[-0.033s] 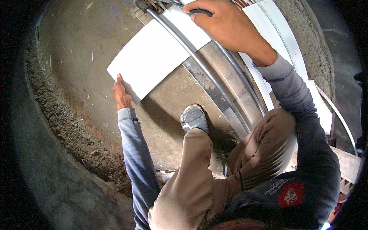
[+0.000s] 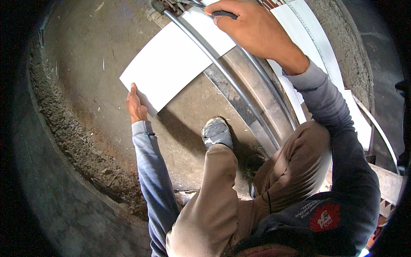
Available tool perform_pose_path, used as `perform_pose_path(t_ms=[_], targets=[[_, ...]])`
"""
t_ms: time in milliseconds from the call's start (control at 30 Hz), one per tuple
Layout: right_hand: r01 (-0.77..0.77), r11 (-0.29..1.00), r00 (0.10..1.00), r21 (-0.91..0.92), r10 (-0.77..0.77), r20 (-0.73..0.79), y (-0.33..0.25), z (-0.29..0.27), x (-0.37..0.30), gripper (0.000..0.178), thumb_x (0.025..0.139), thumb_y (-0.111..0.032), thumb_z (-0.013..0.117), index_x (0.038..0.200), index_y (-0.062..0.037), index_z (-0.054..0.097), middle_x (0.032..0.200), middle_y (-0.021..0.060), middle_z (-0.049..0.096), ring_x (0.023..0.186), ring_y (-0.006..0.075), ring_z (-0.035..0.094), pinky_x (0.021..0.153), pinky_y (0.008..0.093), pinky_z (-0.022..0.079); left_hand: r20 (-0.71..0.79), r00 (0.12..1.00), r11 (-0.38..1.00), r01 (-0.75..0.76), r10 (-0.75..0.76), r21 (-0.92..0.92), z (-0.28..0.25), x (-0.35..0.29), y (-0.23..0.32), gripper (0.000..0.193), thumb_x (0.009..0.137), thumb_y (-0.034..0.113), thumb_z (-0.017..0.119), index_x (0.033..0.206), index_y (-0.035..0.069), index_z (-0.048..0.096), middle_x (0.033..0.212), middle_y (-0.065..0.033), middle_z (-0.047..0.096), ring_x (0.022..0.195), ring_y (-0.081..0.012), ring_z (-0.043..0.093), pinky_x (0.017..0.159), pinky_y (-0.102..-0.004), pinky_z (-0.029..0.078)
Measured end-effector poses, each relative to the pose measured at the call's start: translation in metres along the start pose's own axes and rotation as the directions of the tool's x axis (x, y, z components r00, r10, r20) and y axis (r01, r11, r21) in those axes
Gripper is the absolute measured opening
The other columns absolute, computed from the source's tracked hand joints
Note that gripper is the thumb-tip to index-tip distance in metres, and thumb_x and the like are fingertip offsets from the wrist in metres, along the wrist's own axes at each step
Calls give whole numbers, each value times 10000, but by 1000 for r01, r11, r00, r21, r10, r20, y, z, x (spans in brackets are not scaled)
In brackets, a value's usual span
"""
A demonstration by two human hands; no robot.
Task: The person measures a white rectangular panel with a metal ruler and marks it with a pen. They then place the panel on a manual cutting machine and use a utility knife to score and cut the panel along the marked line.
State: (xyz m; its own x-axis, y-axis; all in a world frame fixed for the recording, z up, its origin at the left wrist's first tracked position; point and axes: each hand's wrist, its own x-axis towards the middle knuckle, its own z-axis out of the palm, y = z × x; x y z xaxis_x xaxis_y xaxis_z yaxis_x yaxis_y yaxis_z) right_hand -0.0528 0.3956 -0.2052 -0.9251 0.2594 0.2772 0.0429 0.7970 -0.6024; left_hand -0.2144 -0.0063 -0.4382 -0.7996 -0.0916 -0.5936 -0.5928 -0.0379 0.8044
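Note:
A white tile (image 2: 171, 60) lies across a manual tile cutter with two shiny rails (image 2: 222, 70) and a grey metal bed (image 2: 237, 92). My left hand (image 2: 135, 105) holds the tile's outer left corner, thumb on top and the fingers hidden beneath. Past the left side of the cutter, that end of the tile sticks out over the floor. At the far end of the rails, my right hand (image 2: 252, 30) is closed around the cutter's black and orange handle (image 2: 224, 14). The cutting head is partly cut off by the top edge.
More white pieces (image 2: 306, 25) lie to the right of the cutter, one with a ruler-like strip on it. My grey, stained shoe (image 2: 217, 132) stands on the concrete floor (image 2: 102, 64) left of the bed. Rough broken concrete (image 2: 81, 158) borders the floor at left.

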Motion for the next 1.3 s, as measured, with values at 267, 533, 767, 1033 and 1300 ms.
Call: perform_pose_path(t_ms=[267,533,767,1033,1300], targets=[[-161,987,976,-4,159,150,-6,-10,-3,390,955,-289,601,1270,-102,732,1009,228,763,852,405,741,830,496,575,162,984,997,73,-73,7,-7,3,7,651,1075,347,647,1530,-79,460,1523,-238,551,1430,-366,527,1221,-433,394],[-268,951,865,-153,307,396,-2,-5,-16,497,981,-285,574,1365,31,581,906,280,736,798,417,742,791,502,571,66,997,971,15,-32,239,-5,-14,23,649,1061,348,660,1510,-86,485,1530,-270,525,1420,-404,510,1145,-507,439],[-326,945,902,28,302,310,4,-5,-14,513,985,-313,585,1349,48,598,963,267,742,841,364,746,765,460,571,-46,997,934,-37,57,356,16,-21,29,642,1041,332,684,1416,-168,535,1440,-337,580,1312,-426,603,1063,-498,502],[-545,526,838,652,328,436,-12,-22,-9,525,1029,-244,578,1497,-6,551,865,-14,588,638,27,508,484,198,383,-145,975,945,-119,169,304,36,5,12,574,989,250,736,1288,-206,557,1263,-284,645,1125,-356,650,950,-481,531],[-571,710,784,412,323,530,-10,-43,-28,567,1004,-199,538,1538,-14,497,815,-20,576,571,23,487,473,191,380,-140,969,921,-139,202,364,55,-16,34,676,1036,216,655,1501,-180,366,1497,-360,510,1333,-435,592,1095,-529,500]])
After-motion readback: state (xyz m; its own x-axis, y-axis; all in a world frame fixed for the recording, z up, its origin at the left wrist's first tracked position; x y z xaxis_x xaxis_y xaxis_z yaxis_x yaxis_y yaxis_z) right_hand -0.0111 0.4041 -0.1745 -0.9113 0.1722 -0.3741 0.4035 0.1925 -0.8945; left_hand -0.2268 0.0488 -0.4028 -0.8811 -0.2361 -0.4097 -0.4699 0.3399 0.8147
